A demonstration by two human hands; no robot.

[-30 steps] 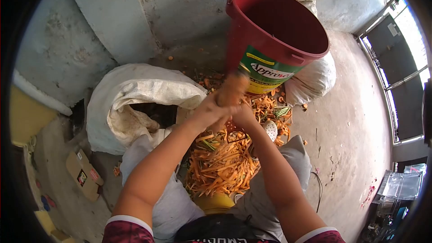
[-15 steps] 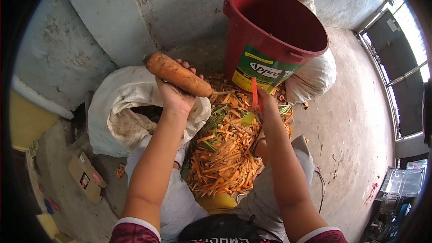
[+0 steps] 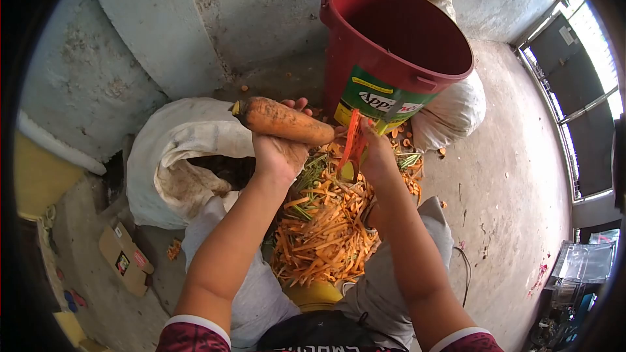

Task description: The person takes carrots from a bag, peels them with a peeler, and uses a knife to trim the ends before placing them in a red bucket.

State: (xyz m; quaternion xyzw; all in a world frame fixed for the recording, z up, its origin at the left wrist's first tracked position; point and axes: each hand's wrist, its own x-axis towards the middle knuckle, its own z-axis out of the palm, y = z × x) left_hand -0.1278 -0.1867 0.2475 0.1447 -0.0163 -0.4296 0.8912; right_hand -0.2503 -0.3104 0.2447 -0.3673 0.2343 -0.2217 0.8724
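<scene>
A large unpeeled carrot [image 3: 287, 122] lies across the palm of my left hand [image 3: 277, 156], with the fingers curled up behind it. Its stem end points left and its other end reaches toward my right hand [image 3: 379, 156]. That hand is closed around an orange and yellow-green peeler [image 3: 353, 143], held right by the carrot's right end. Below both hands, a heap of orange peelings [image 3: 326, 228] mixed with green stems lies between my legs.
A tall red bin [image 3: 339, 45] with a green label stands ahead. On the left sits an open white sack [image 3: 153, 176]; another stuffed white sack [image 3: 456, 114] rests behind the bin. A flattened cardboard piece [image 3: 127, 261] lies on the floor at lower left.
My left hand has moved right and slightly down with the carrot, which now lies more level. My right hand has shifted a little left, bringing the peeler up to the carrot's end.
</scene>
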